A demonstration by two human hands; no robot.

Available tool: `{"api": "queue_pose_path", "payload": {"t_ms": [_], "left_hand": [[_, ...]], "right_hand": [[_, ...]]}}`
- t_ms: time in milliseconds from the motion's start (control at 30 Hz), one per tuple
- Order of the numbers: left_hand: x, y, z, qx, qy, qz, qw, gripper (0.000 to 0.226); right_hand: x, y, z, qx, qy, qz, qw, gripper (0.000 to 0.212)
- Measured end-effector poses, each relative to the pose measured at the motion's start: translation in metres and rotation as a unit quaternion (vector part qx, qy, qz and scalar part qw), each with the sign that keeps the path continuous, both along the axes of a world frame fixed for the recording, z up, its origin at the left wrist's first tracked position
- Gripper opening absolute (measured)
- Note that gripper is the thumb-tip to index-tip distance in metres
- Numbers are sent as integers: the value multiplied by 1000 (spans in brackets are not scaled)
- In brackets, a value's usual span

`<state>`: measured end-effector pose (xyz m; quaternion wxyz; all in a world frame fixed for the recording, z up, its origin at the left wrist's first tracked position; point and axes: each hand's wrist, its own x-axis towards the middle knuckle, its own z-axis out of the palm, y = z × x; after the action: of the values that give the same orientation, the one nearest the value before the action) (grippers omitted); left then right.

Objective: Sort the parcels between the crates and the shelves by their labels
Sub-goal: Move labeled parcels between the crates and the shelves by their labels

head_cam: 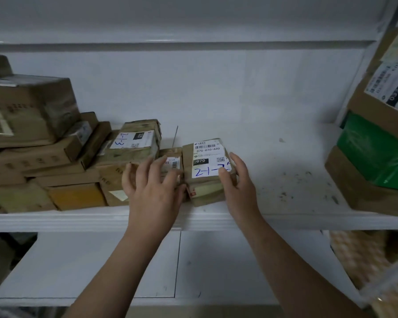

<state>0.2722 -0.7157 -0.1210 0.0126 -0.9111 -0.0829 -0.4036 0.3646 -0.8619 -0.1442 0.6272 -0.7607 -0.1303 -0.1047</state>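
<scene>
shelf level, both hands in. the 070 parcel (205,157) (handwritten 2-1-2 on its label) sits on the shelf (285,168), right under my right hand (237,177): thumb down on the label, fingers curled over its right edge, so i read that as gripping it. left hand (152,187) is open, fingers spread and resting on the small parcel (172,161) that touches the 070 parcel's left side.

key relation: the parcel's long axis runs away from me toward the back of the shelf, slightly skewed, and it lies between the two hands. right hand is nearer and already on it. my guess is the next step is squaring it up against its neighbour, then letting go.

contents: left of my left hand, a pile of brown boxes (32,134), with a parcel marked 2-1-3 (133,141) on top of its near end. well right of my right hand, a green-wrapped parcel (372,157) under a big carton. no crate i can identify; the lower right is too blurred to tell.
</scene>
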Motion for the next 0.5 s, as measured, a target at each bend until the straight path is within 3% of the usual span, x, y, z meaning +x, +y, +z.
{"api": "queue_pose_path", "payload": {"t_ms": [100, 300, 500], "left_hand": [[-4, 10, 3, -1, 14, -3, 1000, 24], [-10, 16, 10, 2, 44, -37, 998, 23], [-3, 11, 33, 28, 35, -105, 993, 24]], "right_hand": [[5, 2, -1, -87, -33, -17, 996, 28], [12, -7, 9, -303, -91, -61, 947, 32], [2, -7, 31, -396, -96, -79, 910, 36]]}}
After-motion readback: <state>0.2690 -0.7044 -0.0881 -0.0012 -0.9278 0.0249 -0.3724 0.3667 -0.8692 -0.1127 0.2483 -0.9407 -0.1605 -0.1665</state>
